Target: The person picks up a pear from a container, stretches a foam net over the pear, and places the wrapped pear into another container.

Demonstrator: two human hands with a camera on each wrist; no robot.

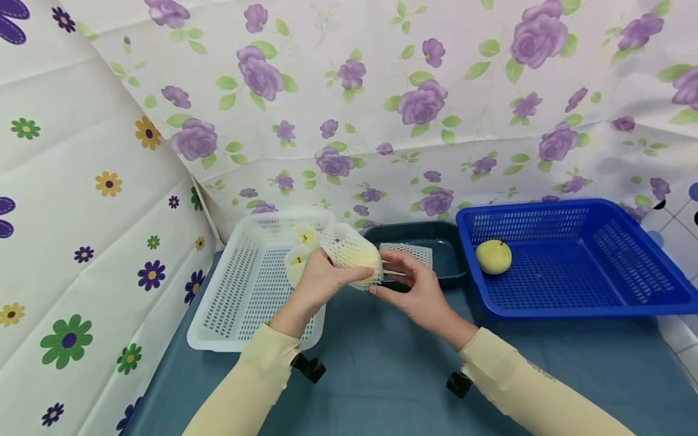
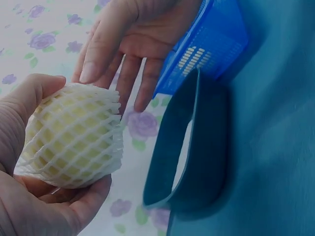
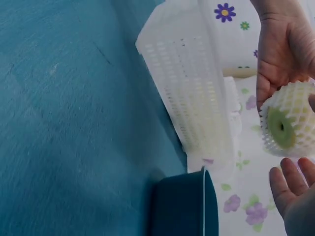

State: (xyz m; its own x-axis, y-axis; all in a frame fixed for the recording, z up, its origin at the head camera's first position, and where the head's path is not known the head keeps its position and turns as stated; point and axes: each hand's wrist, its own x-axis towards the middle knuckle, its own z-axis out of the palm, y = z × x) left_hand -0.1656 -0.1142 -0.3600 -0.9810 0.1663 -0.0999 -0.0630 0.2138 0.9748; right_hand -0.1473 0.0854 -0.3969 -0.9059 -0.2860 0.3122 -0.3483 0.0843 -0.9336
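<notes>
My left hand [image 1: 317, 277] grips a round yellow fruit in a white foam net [image 1: 355, 253], thumb on the near side and fingers beneath. Seen from the left wrist, the net [image 2: 74, 135] wraps most of the fruit and ends in a ragged rim. A dimpled greenish end of the fruit [image 3: 281, 129] is bare in the right wrist view. Close by the net's open end is my right hand [image 1: 418, 292], its fingers extended and slightly spread. In the left wrist view those fingers [image 2: 129, 81] hold nothing.
A white basket [image 1: 218, 315] at left holds netted fruits [image 1: 297, 260]. Behind the hands stands a dark green tray [image 1: 449, 242] with a flat foam net [image 1: 414, 251] inside. On the right, a blue basket [image 1: 578, 266] contains one bare yellow fruit [image 1: 493, 257]. Floral sheets hang behind and left.
</notes>
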